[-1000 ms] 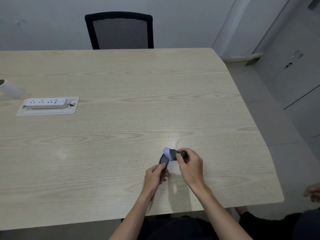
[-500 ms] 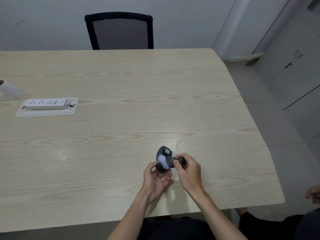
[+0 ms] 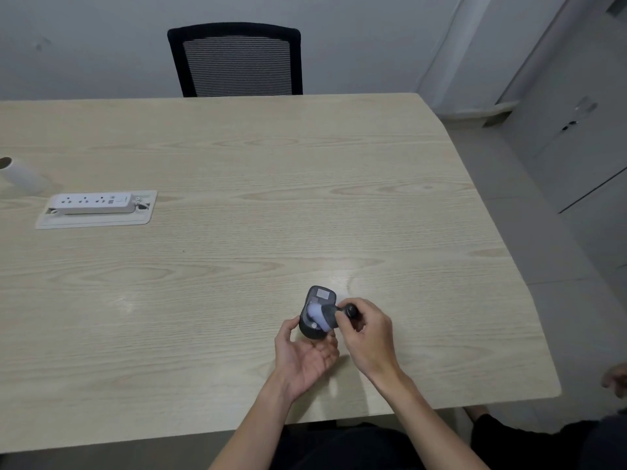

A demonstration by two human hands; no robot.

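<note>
The mouse (image 3: 314, 329) is held just above the table (image 3: 237, 266), near its near edge and right of the middle. It is turned underside up, with a pale label at its far end. The left hand (image 3: 305, 357) lies palm up beneath it, fingers loosely curled under the near end and the thumb against the left side, so it cradles the mouse. The right hand (image 3: 368, 334) comes in from the right with its fingers curled. Thumb and forefinger pinch a dark lid (image 3: 330, 317) that lies tilted across the mouse's underside, with a pale rounded patch at its left end. A small black knob also sits in that pinch; what it is I cannot tell.

A power strip (image 3: 90, 203) sits at the far left, with a white roll (image 3: 20, 174) just beyond it. A chair (image 3: 237, 62) stands at the far side.
</note>
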